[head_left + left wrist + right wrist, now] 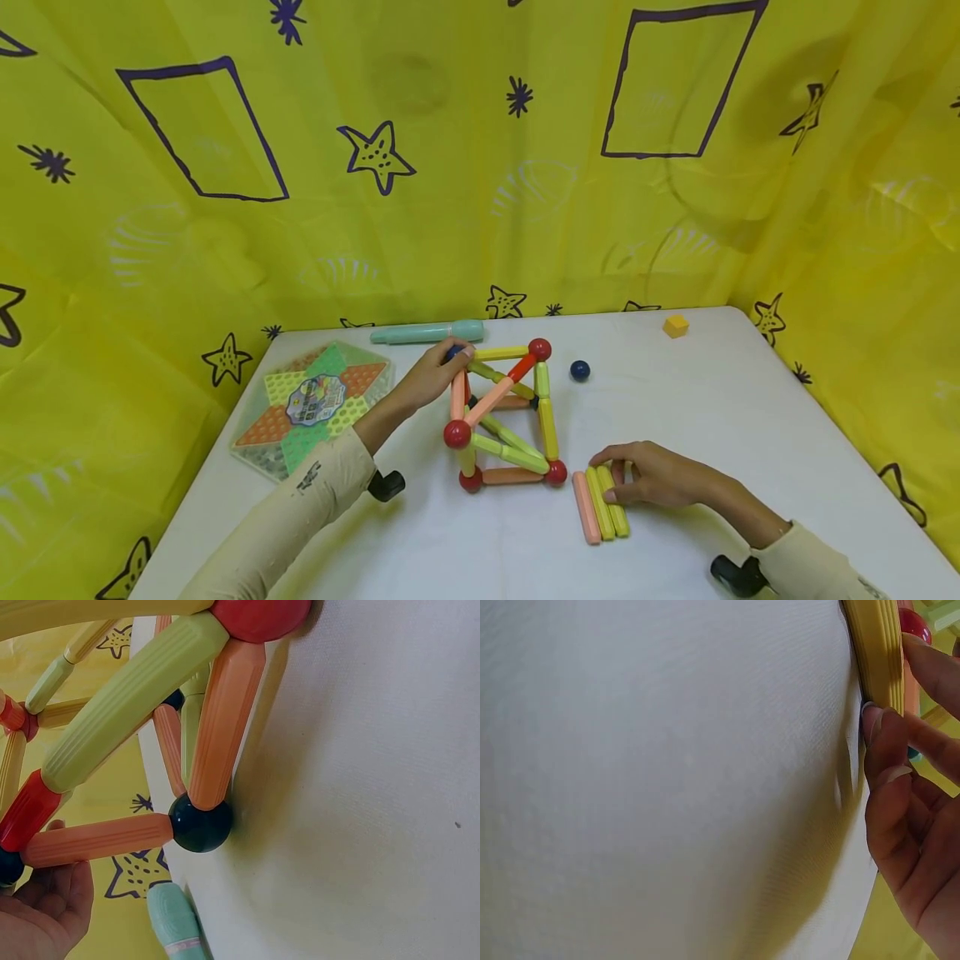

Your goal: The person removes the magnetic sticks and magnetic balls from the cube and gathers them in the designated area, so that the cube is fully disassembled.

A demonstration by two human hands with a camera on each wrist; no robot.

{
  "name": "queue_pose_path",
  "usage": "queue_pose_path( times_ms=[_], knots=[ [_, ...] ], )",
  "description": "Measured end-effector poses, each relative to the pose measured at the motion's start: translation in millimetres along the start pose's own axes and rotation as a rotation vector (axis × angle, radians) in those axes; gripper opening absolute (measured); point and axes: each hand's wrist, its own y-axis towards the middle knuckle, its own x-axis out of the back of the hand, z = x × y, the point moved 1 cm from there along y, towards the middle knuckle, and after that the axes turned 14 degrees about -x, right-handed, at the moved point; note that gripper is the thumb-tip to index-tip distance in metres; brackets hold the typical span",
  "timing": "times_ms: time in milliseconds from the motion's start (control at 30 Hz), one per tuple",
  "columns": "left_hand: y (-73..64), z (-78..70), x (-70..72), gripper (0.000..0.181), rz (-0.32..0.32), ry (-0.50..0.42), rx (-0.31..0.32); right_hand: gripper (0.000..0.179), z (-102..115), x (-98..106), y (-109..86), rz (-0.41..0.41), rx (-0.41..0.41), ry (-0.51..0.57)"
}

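Note:
A cube-shaped frame of magnetic sticks and balls [549, 429] stands upright mid-table, with red and dark blue balls at its corners and a slanted stick across its top. My left hand [433, 375] grips its back left top corner, fingers around the blue ball [453, 353] and the end of an orange stick [97, 840]. To the right of the frame, two yellow sticks [600, 504] lie beside an orange stick [587, 508]. My right hand [660, 475] pinches the outer yellow stick [877, 656] between thumb and fingers, low over the white table.
A loose dark blue ball [580, 370] lies behind and right of the frame. Further back are a small yellow cube [676, 326] and a teal marker-like tube [427, 332]. At left lies a hexagonal box [251, 442] with a star pattern. Yellow curtain [450, 242] surrounds the white table [750, 400].

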Motion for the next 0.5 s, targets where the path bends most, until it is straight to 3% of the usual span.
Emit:
queue_pose_path(
  times_ms=[367, 500],
  knots=[
    [0.1, 1.6, 0.2, 0.039, -0.003, -0.011, 0.006, 0.042, 3.9, 2.8, -1.8, 0.0, 0.008, 0.028],
    [-0.1, 1.2, -0.5, 0.039, -0.002, -0.014, 0.008, 0.038, 3.9, 5.0, 0.2, -0.067, 0.02, -0.006]
  ],
)
